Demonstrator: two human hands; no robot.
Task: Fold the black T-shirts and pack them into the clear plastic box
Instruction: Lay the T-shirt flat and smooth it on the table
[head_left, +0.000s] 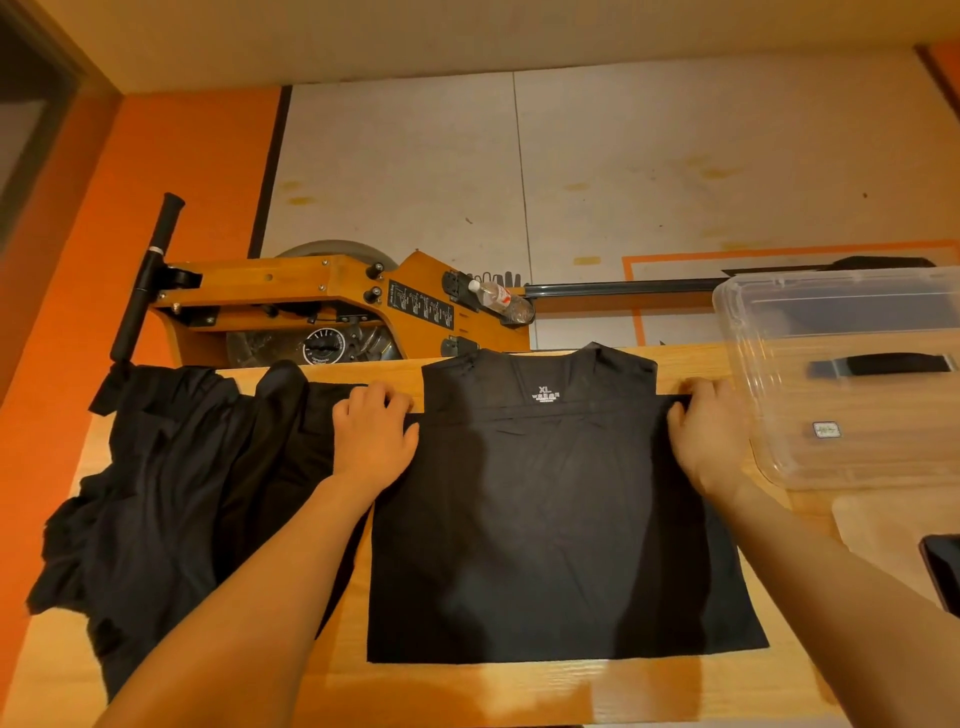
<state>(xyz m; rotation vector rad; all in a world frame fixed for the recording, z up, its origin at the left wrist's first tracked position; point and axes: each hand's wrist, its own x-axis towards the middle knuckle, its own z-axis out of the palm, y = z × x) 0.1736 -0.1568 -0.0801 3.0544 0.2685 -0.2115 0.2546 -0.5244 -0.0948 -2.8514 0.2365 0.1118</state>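
One wooden table (571, 691) takes up most of the view, light grain, running out of frame at the bottom and on both sides. Behind it sits a wooden rowing machine (311, 306) with a black handle bar (148, 280) sticking up at its left end and a clear water bottle (501, 301) lying on its frame. Centre of the table: my black T-shirt (550, 519), laid flat, neck end toward the far edge, white XL print (544, 393) showing inside the collar, sides already folded in so it reads as a rectangle. Left of it, touching my left forearm, a loose pile of black shirts (171, 499) is bunched up and hanging over the table's left edge. Far right: the clear plastic box (753, 374), on the table, nothing black inside it that I can make out (a dark handle shape shows through its wall, can't tell what it belongs to). A small label (826, 429) shows on the box. A pale board (878, 525) lies near my right forearm, and a dark phone (943, 571) is cut off at the right border. My left hand (374, 431) grips the shirt's upper left corner, fingers curled over the fabric edge. My right hand (709, 431) grips the upper right corner the same way. Hands are well apart, one at each shoulder of the shirt.
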